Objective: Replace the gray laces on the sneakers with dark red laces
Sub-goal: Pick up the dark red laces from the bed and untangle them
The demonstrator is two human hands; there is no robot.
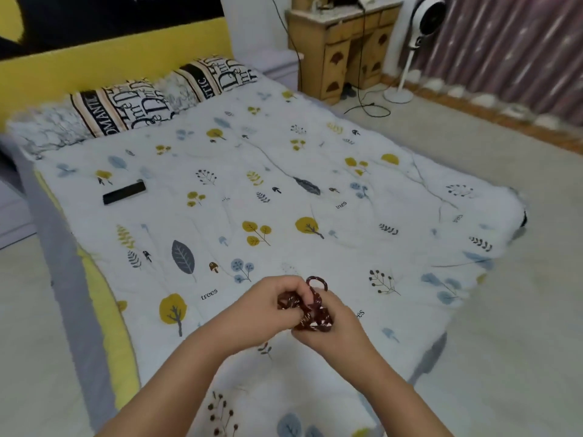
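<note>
A bunched tangle of dark red laces (312, 313) with small white flecks hangs between both hands, just above the near part of the bed. My left hand (268, 307) grips the left side of the bundle with curled fingers. My right hand (334, 332) pinches the lower right side, and one loop of lace sticks up above its fingers. No sneakers and no gray laces are in view.
A white quilt (284, 190) printed with leaves and trees covers the bed. A black flat rectangular object (124, 192) lies on it at the left. Patterned pillows (126, 105) line the head. A wooden cabinet (340, 45), a standing fan (419, 33) and floor cables (369, 108) sit beyond.
</note>
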